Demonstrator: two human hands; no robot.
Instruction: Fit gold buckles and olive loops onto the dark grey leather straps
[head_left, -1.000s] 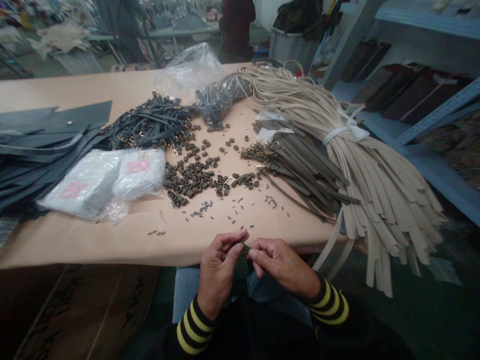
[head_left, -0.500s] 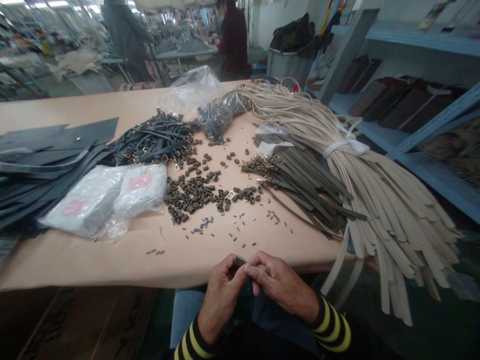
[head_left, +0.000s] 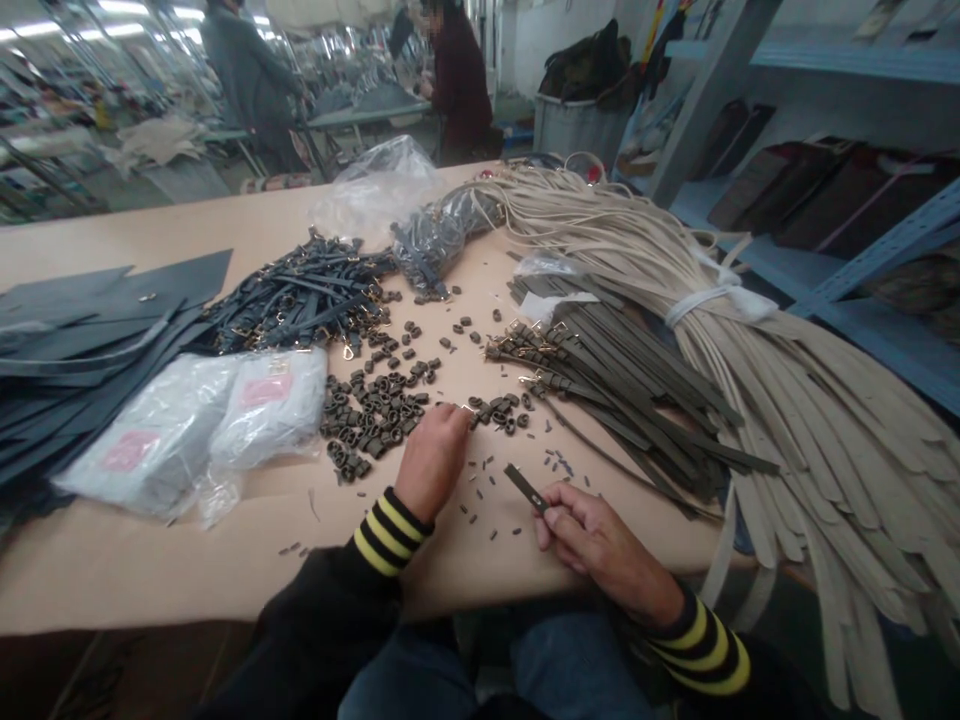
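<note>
The right hand (head_left: 592, 535) pinches one short dark leather strap (head_left: 525, 488) between thumb and fingers, just inside the near edge of the desk (head_left: 150, 580), beside scattered tiny dark pins (head_left: 484, 480). The left hand (head_left: 433, 462) lies palm-down, its fingertips (head_left: 459, 412) at a heap of dark metal loops (head_left: 375, 420); any grip there cannot be told. Farther off lie one buckled olive strap bundle (head_left: 630, 400), two white plastic packets (head_left: 187, 435) toward the left edge, and one tied beige strap bundle (head_left: 787, 400) spilling over the right edge.
</note>
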